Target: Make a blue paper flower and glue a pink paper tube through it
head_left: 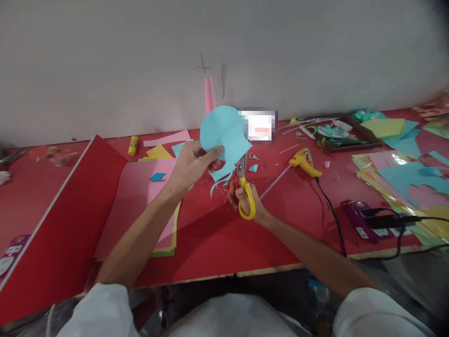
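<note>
Between the thumb and fingers of my left hand [196, 164] is a piece of light blue paper [222, 128] with a rounded outline, held up above the table. My right hand [247, 199] grips a pair of scissors [247, 201] with one yellow and one red handle. The blades point upward at the paper's lower right edge and are partly hidden behind it. A curled strip of blue paper [226, 174] hangs just under the piece. Small blue scraps [253, 168] lie on the table behind the scissors.
A yellow glue gun [306, 163] with a black cord lies to the right. Stacked pink sheets [140, 196] and a red board [66, 224] are at left, near a glue stick [133, 145]. A brown tray [351, 145] and coloured papers [403, 182] occupy the right.
</note>
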Tool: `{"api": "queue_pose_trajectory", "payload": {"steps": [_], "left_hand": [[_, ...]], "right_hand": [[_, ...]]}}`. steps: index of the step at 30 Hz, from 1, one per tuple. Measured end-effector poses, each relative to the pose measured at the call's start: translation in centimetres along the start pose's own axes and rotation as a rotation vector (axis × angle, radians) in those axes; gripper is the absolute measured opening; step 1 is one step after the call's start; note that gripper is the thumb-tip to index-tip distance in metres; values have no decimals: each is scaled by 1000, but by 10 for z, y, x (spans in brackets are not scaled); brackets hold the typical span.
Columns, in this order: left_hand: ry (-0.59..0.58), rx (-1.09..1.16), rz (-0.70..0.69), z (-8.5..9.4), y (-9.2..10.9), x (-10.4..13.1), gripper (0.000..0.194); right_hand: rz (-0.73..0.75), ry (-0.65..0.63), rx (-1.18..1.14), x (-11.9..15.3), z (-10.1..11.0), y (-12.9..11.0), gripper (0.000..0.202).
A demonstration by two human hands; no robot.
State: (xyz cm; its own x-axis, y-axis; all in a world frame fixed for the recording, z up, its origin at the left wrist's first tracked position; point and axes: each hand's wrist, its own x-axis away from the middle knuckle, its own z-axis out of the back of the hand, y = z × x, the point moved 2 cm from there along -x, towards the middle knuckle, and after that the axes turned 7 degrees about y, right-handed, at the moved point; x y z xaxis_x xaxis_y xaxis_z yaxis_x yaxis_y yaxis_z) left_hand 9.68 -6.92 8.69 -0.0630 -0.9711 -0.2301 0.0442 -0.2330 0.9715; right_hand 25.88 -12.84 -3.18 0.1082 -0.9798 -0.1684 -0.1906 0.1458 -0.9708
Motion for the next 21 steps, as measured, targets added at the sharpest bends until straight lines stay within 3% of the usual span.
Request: {"api": "queue_pose_trajectory", "payload": {"steps": [21], "left_hand": [[-37, -10, 30, -3, -5, 2, 38]], "right_hand": [[23, 7, 9, 1, 0, -3, 72]]}}
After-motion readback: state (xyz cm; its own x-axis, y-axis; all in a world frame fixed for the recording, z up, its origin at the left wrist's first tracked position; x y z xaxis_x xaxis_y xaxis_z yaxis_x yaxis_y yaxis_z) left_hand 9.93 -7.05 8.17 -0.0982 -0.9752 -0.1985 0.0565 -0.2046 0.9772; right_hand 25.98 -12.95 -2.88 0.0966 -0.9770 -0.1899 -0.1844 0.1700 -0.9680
